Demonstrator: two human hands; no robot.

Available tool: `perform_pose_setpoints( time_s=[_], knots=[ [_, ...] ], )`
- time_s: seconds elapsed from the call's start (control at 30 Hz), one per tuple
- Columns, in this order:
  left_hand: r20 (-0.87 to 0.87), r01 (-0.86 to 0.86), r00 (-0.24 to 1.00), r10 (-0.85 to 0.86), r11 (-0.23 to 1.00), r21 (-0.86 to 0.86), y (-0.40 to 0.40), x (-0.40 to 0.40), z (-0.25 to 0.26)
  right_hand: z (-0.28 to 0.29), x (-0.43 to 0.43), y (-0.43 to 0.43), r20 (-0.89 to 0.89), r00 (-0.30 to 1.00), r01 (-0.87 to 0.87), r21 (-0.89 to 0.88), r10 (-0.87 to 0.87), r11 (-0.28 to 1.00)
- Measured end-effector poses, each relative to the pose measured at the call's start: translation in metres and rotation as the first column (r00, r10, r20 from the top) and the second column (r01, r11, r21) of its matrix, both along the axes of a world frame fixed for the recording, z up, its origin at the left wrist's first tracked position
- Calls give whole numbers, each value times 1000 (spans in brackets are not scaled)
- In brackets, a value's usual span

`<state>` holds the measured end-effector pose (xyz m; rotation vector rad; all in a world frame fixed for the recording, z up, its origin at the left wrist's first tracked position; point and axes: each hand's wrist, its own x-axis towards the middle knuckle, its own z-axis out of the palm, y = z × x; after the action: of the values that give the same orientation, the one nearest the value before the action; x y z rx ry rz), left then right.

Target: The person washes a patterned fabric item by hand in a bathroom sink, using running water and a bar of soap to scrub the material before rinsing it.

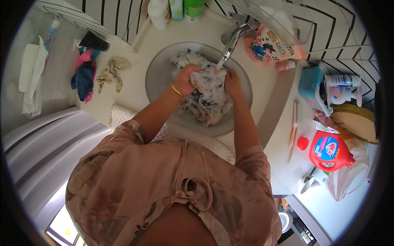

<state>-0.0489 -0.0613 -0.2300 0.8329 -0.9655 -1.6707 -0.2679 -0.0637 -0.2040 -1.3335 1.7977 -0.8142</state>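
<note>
A wet, thin patterned cloth (pixel 209 81), whitish with dark and orange marks, lies bunched in the round washbasin (pixel 157 78). My left hand (pixel 186 80), with a gold bangle at the wrist, grips its upper left part. On the other side, my right hand (pixel 232 83) holds the cloth's right edge, fingers partly hidden behind the fabric. Water runs from the chrome faucet (pixel 231 43) onto the cloth between both hands. More of the cloth is heaped below my hands and behind them in the basin.
Left of the basin lie a crumpled cloth (pixel 113 73), a dark blue cloth (pixel 83 80) and a black tube (pixel 94 41). A pink refill pouch (pixel 271 47) stands by the faucet. Rightward are a hairbrush (pixel 294 123), a red cap (pixel 303 143) and a red detergent bottle (pixel 329 150).
</note>
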Motion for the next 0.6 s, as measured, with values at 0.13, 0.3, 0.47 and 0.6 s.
perform_pose_setpoints(
  time_s=[0.13, 0.3, 0.47, 0.6],
  knots=[
    [-683, 227, 712, 164, 867, 444, -12, 18, 43, 55, 14, 28, 243, 968, 109, -204, -57, 973],
    [-745, 241, 616, 256, 839, 487, -15, 7, 111, 44, 71, 69, -397, 906, -330, -440, 149, 835],
    [-740, 279, 610, 285, 796, 537, -12, -6, 126, -8, 61, 38, -124, 992, -62, -446, 7, 893],
    [-406, -20, 833, 376, 754, 657, -21, 3, 85, 40, 17, 36, 319, 947, 110, -254, -24, 961]
  ],
)
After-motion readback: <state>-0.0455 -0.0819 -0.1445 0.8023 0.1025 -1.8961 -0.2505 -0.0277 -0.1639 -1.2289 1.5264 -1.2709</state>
